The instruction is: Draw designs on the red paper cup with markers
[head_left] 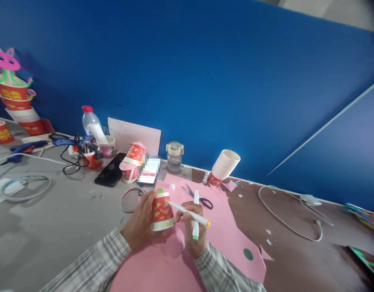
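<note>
My left hand (pixel 140 223) is wrapped round the side of a red patterned paper cup (pixel 162 211), which is upside down with a bit of green on top. In my right hand (pixel 194 233) are two white markers. One, the yellow-ended marker (pixel 191 213), points at the cup's upper right side. The green-ended marker (pixel 195 215) stands upright between the fingers. Pink paper (pixel 219 231) lies under both hands. Scissors (pixel 201 198) with dark handles rest on the paper just beyond my right hand.
Behind are two phones, a decorated cup figure (pixel 133 160), a lidded jar (pixel 174 156) and stacked cups (pixel 225 166). Glue guns and cables lie left, beside a bottle (pixel 91 119). A white cable (pixel 288 231) curls at right. A blue partition (pixel 187 81) stands behind the table.
</note>
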{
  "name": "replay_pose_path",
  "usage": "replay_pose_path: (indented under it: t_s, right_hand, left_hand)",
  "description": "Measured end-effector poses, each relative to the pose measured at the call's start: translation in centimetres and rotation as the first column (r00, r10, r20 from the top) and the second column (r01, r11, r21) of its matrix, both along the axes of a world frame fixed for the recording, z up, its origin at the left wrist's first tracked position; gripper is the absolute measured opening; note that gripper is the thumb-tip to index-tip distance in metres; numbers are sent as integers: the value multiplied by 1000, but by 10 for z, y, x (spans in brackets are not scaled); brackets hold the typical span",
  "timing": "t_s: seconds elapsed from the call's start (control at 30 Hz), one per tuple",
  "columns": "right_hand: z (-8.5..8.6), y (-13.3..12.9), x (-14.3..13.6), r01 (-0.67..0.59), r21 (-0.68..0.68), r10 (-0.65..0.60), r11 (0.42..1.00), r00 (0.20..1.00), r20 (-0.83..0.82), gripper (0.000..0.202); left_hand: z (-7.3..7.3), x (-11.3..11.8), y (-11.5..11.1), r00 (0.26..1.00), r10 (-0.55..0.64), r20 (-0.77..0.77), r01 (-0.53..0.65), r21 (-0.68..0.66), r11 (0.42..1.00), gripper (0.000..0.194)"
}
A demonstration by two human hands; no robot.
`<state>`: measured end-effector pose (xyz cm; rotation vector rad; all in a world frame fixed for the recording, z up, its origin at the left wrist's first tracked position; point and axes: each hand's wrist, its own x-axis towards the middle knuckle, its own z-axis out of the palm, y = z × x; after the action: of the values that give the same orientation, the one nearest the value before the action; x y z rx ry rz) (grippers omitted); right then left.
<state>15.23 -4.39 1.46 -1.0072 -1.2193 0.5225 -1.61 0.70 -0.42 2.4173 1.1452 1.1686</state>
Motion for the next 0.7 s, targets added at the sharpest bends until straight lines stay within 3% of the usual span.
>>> replay_pose_path:
  t_s: [0.17,0.33,0.53,0.7]
  right_hand:
    - [2,0,3,-11,-27,11,1000,1000,2,21]
    - [3,-2,2,33,33,-38,999,985,165,17]
    - [-10,0,2,133,175,-181,976,937,299,13]
    - [-20,-2,5,79,169,-139,983,913,383,26]
  left_hand:
    - [4,0,-2,999,26,37,-23,-71,997,106]
    - [5,1,-3,997,43,61,-38,-77,996,104]
    - [4,2,-2,997,59,49,-58,-20,998,104]
    - [2,1,0,996,43,74,-43,-7,999,104]
